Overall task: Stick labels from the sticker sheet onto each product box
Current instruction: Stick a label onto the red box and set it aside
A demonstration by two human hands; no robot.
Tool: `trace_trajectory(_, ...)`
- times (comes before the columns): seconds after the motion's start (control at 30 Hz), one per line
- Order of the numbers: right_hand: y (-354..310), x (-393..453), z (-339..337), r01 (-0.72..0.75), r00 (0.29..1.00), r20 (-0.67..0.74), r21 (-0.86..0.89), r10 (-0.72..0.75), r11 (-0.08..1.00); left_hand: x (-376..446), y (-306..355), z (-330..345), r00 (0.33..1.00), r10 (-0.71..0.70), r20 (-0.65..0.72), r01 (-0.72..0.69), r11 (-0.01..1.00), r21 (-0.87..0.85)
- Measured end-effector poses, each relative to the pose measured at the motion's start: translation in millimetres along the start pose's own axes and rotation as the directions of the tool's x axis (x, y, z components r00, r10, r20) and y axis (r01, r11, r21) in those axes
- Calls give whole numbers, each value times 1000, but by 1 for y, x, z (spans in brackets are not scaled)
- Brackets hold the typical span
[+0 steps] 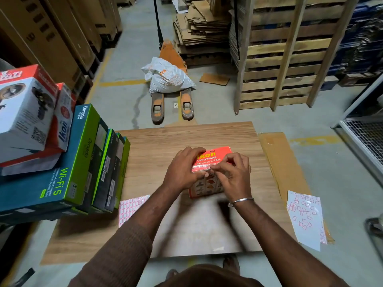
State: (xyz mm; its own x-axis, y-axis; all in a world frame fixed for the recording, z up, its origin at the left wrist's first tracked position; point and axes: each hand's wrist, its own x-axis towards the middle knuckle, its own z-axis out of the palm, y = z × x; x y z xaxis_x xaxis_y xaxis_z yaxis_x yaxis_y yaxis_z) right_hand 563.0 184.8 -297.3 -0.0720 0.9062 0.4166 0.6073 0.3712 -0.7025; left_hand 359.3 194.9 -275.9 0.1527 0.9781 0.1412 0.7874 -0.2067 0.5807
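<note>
— What is the table made of?
— Wood-grain board, smooth and matt, with a dull sheen near the front edge. The red tape dispenser box is printed card, faintly glossy.
— And the sheets?
— The sticker sheet at the left is matt paper with red-framed labels; the used backing sheet at the right looks slicker and shiny. Brown corrugated cardboard lies beneath it, rough and dull.
— Anything metal?
— A polished bangle on the right wrist. The stacked boxes are glossy printed card, the sleeve ribbed knit cloth.
</note>
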Motion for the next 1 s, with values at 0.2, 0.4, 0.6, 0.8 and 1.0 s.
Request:
trace_trajectory(0.2,-2,0,-19,-41,999,-12,184,44,982,-15,-9,3,1000,-29,4,30,978,-207)
trace_trajectory(0.4,13,26,-30,-451,892,135,230,431,862,-54,13,12,862,-503,57,332,477,-813)
trace_trajectory(0.6,12,-11,-42,-481,852,338,209,399,851,-98,41,21,774,-513,371,446,26,-895)
trace_trajectory(0.8,32,-90,-71,-439,880,367,388,301,811,-138,20,55,797,-472,377,499,162,-851)
trace_trajectory(1.0,97,-145,-64,-470,830,439,220,344,855,-143,3,120,786,-467,405,573,306,-760)
